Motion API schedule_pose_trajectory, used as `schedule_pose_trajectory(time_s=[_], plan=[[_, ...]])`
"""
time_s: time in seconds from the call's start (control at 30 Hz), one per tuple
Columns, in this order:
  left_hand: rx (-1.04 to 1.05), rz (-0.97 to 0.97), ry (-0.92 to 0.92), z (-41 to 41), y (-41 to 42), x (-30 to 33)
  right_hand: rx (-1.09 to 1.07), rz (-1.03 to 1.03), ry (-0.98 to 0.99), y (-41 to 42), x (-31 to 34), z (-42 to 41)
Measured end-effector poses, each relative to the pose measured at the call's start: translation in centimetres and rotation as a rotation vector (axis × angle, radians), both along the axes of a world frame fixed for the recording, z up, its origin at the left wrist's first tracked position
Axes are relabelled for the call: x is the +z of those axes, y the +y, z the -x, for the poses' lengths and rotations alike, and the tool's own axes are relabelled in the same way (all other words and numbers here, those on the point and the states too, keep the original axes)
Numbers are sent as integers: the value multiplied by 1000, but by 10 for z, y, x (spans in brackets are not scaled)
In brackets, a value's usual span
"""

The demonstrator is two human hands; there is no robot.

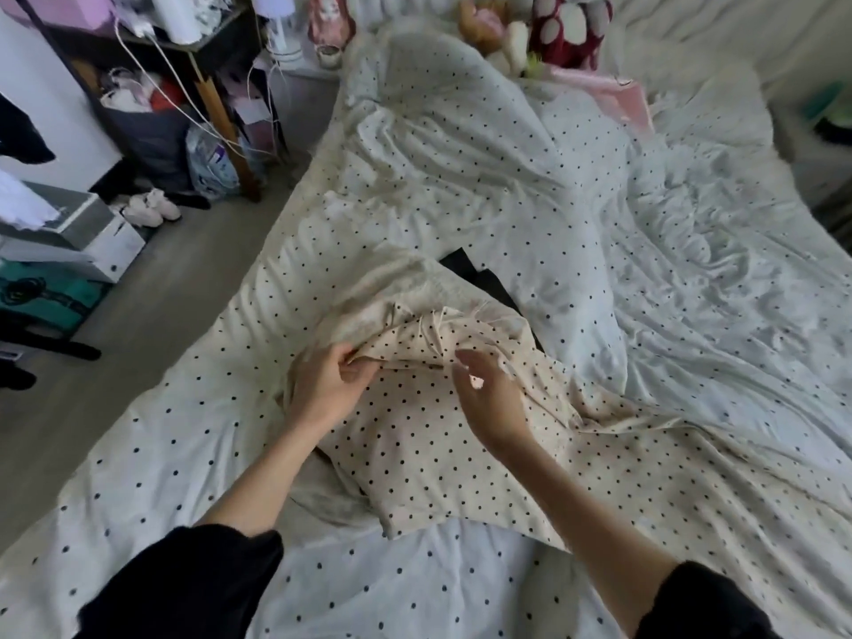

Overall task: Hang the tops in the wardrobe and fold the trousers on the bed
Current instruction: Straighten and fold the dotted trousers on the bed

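A cream garment with black dots [428, 449] lies crumpled on the bed's dotted white duvet [461, 186], its legs trailing to the right. My left hand [329, 385] pinches a fold of it near the waistband and drawstring. Hovering just above the cloth to the right, my right hand [488, 398] has relaxed, spread fingers and holds nothing. A dark garment [484, 281] pokes out from under the cream one, mostly hidden. No wardrobe is in view.
Soft toys [567, 32] and a pink item [622, 96] lie at the bed's head. On the left stand a cluttered shelf [184, 85], white boxes [78, 237], shoes [152, 207] and bare floor along the bed's edge.
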State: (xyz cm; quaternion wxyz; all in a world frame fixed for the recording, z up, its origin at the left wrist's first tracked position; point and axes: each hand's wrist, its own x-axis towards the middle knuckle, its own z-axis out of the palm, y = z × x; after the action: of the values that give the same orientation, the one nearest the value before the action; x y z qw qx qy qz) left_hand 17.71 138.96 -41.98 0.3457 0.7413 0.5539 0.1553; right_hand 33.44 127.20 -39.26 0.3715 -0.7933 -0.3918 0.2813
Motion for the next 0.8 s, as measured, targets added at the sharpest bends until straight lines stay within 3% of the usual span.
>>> schedule_pose_trajectory(time_s=[0.07, 0.13, 0.23, 0.37, 0.53, 0.7, 0.8], plan=[[97, 25, -48, 15, -11, -15, 149, 50, -253, -17, -22, 12], [154, 179, -21, 27, -19, -27, 318, 146, -464, -17, -35, 18], [225, 317, -34, 37, -26, -35, 497, 217, -631, 18, -34, 8], [508, 655, -284, 44, -39, -25, 513, 218, -576, 75, -18, -7], [611, 1067, -512, 48, -63, -22, 374, 80, -421, 58, -18, 12], [587, 1101, -598, 50, -76, -20, 293, -143, -619, -18, -34, 40], [553, 957, -563, 53, -80, -20, 388, -102, -683, -51, -48, 56]])
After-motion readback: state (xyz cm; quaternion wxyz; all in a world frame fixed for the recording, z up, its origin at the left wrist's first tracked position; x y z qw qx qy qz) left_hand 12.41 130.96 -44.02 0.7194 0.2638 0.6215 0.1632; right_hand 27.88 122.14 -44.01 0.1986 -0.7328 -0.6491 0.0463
